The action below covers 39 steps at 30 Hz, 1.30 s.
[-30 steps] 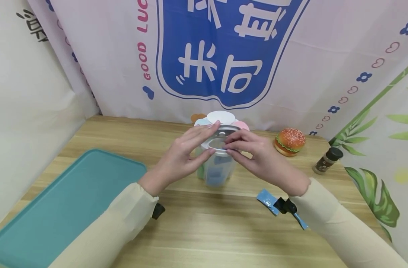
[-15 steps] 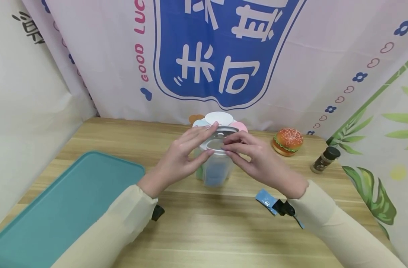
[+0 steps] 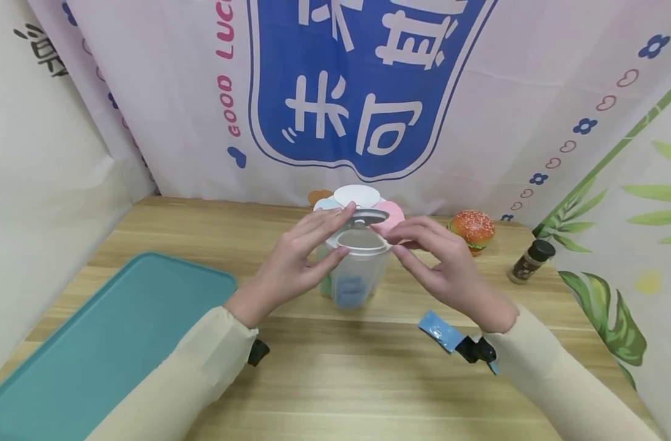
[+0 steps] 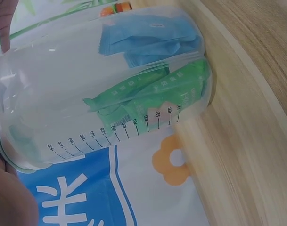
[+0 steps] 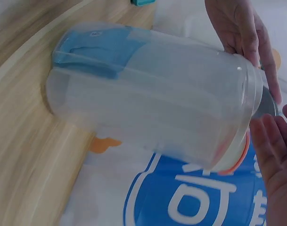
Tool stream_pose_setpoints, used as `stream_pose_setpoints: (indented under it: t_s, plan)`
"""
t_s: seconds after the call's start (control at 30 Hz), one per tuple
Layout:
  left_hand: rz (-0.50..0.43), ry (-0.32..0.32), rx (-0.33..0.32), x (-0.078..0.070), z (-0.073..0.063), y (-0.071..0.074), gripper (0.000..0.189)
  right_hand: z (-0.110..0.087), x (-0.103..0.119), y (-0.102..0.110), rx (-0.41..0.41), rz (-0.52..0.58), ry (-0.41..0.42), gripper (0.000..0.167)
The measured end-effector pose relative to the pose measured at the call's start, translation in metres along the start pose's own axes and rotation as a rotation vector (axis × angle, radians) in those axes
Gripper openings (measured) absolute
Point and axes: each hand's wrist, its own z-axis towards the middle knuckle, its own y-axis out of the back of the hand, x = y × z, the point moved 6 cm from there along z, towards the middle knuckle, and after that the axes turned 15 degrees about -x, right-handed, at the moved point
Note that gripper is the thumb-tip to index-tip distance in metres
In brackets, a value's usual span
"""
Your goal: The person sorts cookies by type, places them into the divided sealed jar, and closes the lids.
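A clear multi-compartment plastic container (image 3: pixel 365 269) stands upright near the back of the table, its grey flip lid (image 3: pixel 371 215) raised. Blue packets (image 3: pixel 351 291) lie at the bottom of the front compartment; green packets (image 4: pixel 181 92) show in a neighbouring one in the left wrist view. My left hand (image 3: pixel 297 260) rests at the container's top left, fingers stretched toward the raised lid and thumb at the rim. At the right side of the opening, my right hand (image 3: pixel 448 263) has its thumb by the rim and its fingers beside the lid. Nothing shows in its grasp.
A teal tray (image 3: pixel 120 331) lies on the left of the table. To the right are a toy hamburger (image 3: pixel 472 229), a black-capped seasoning bottle (image 3: pixel 530 262) and a blue packet (image 3: pixel 441 331) near my right wrist. A printed curtain (image 3: pixel 192 165) hangs right behind the container.
My right hand has drawn back from over the opening to its right side, and its fingers have spread. Blue packets now lie plainly at the compartment's bottom. The left hand stays at the rim.
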Motion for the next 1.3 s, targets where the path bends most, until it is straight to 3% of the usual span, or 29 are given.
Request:
stream_pose_setpoints:
  t_s: [0.1, 0.17, 0.3, 0.4, 0.53, 0.63, 0.77, 1.07, 1.3]
  plan:
    - [-0.005, 0.006, -0.005, 0.000, 0.000, 0.000, 0.066, -0.010, -0.010, 0.010, 0.006, -0.032, -0.039, 0.026]
    - [-0.006, 0.007, -0.010, 0.000, 0.000, 0.001, 0.066, -0.018, -0.020, 0.013, 0.083, -0.083, -0.094, 0.023]
    - [0.001, 0.008, -0.014, 0.000, 0.000, 0.002, 0.067, -0.041, -0.043, 0.015, 0.369, -0.235, -0.261, 0.017]
    - [0.004, 0.007, -0.010, 0.000, 0.000, 0.001, 0.066, -0.065, -0.060, 0.015, 0.597, -0.348, -0.386, 0.027]
    - [0.006, 0.005, -0.009, 0.000, 0.000, 0.000, 0.066, -0.095, -0.080, 0.016, 0.776, -0.411, -0.524, 0.040]
    - [0.010, 0.001, -0.010, 0.000, 0.001, 0.000, 0.067, -0.113, -0.090, 0.017, 0.810, -0.395, -0.588, 0.040]
    - [0.008, -0.005, -0.010, 0.000, 0.001, -0.002, 0.066, -0.125, -0.096, 0.019, 0.795, -0.370, -0.606, 0.034]
    - [0.019, 0.005, 0.005, -0.003, -0.002, -0.005, 0.066, -0.137, -0.095, 0.021, 0.737, -0.307, -0.565, 0.035]
    - [0.011, 0.003, -0.018, -0.003, -0.001, -0.002, 0.066, -0.134, -0.095, 0.018, 0.737, -0.317, -0.539, 0.035]
